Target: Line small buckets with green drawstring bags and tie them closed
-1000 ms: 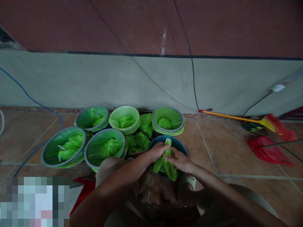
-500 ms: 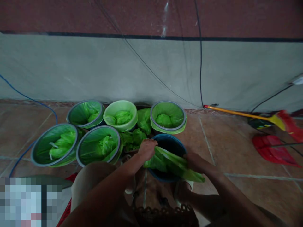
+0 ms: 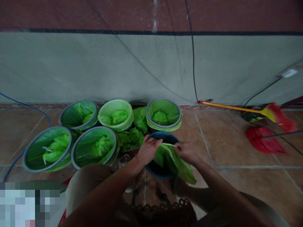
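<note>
Both my hands hold a thin green plastic bag (image 3: 176,162) over a dark blue bucket (image 3: 155,168) on the tiled floor in front of me. My left hand (image 3: 149,149) pinches the bag's top edge at the bucket's left rim. My right hand (image 3: 187,153) grips the same edge at the right, so the edge is stretched between them. The bag's body hangs down over the bucket's near right side.
Several buckets lined with green bags (image 3: 94,149) stand to the left and behind, by the grey wall. Loose green bags (image 3: 132,138) lie between them. A yellow-handled broom (image 3: 239,110) and a red dustpan (image 3: 265,143) lie at the right. A blue cable (image 3: 28,107) crosses the floor at left.
The bag was bunched between my hands, then pulled out long to the right. Now its top edge is held taut across the blue bucket, with my right hand raised back toward the rim.
</note>
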{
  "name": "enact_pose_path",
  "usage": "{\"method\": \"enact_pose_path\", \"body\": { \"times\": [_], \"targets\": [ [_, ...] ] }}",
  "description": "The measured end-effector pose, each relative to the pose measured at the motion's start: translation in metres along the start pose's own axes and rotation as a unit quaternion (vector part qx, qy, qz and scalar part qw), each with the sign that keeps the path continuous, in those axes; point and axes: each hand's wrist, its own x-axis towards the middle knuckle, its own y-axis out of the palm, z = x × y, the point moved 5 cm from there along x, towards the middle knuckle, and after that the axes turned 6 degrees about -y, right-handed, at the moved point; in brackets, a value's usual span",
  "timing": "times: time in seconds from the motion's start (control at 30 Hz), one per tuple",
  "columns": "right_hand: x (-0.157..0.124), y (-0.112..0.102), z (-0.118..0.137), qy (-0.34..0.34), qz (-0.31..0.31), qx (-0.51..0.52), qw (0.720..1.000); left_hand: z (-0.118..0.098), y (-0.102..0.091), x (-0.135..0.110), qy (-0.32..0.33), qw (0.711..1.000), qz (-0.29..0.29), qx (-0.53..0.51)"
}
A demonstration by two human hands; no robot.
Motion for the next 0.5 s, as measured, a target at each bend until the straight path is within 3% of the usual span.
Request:
{"method": "enact_pose_path", "body": {
  "times": [0.07, 0.13, 0.23, 0.3, 0.37, 0.43, 0.5],
  "targets": [
    [-0.001, -0.009, -0.015, 0.05, -0.017, -0.01, 0.999, 0.002, -0.007, -0.001, -0.005, 1.0, -0.021, -0.002],
    [-0.003, -0.021, -0.032, 0.1, -0.027, -0.044, 0.994, 0.0, -0.009, -0.006, 0.015, 1.0, 0.009, 0.004],
    [-0.008, -0.037, -0.055, 0.177, -0.025, -0.109, 0.978, -0.002, 0.002, -0.024, 0.053, 0.984, 0.164, 0.053],
    [-0.011, -0.041, -0.065, 0.203, -0.016, -0.128, 0.971, 0.005, 0.01, -0.041, 0.03, 0.957, 0.277, 0.084],
    [-0.012, -0.038, -0.067, 0.208, -0.009, -0.127, 0.97, 0.014, 0.013, -0.054, -0.02, 0.933, 0.349, 0.082],
    [-0.012, -0.031, -0.063, 0.198, -0.001, -0.117, 0.973, 0.02, 0.01, -0.057, -0.053, 0.925, 0.374, 0.048],
    [-0.01, -0.021, -0.052, 0.163, 0.002, -0.102, 0.981, 0.023, 0.003, -0.049, -0.075, 0.938, 0.34, 0.003]
  ]
}}
